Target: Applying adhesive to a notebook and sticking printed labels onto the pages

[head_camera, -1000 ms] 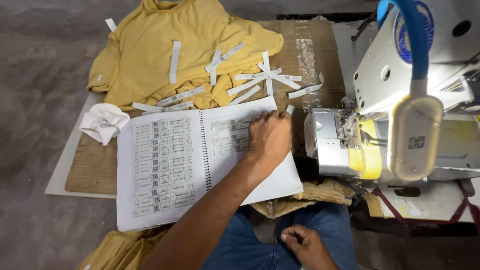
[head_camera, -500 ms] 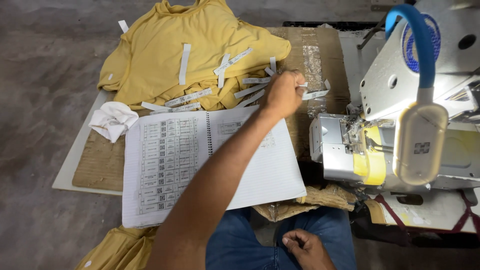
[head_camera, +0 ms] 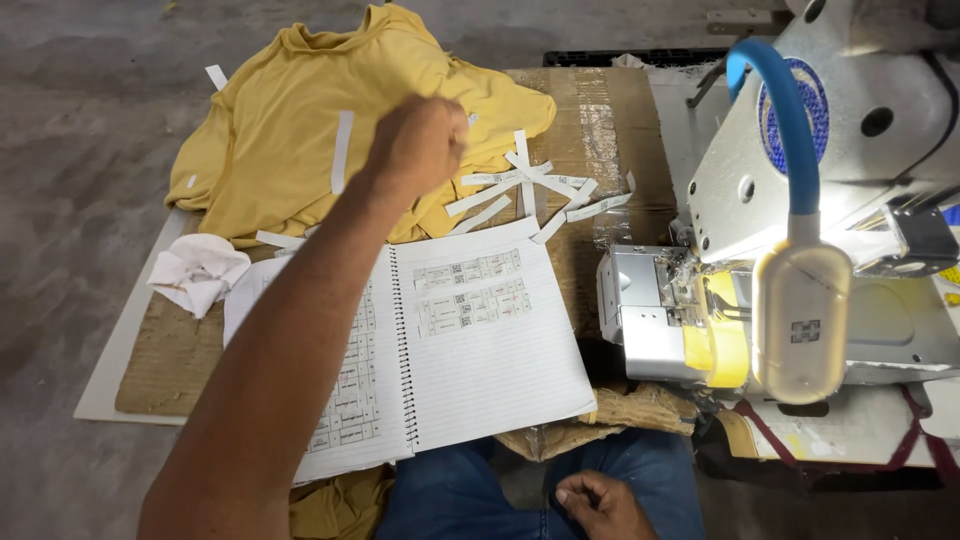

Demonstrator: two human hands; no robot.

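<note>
Fingers of the left hand (head_camera: 420, 145) curled, grip hidden, over the shirt (head_camera: 300, 130); right hand (head_camera: 600, 505) rested clenched; labels (head_camera: 530, 190) remained beside the notebook (head_camera: 470, 340).

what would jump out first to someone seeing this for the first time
The heap of yellow garments at top left, strewn with white paper strips, draws the eye first, with the person's left hand closed above it. Below lies an open spiral notebook with small labels stuck on its pages. At right stands a grey sewing machine with a blue-necked lamp; the right hand rests on the lap.
</note>
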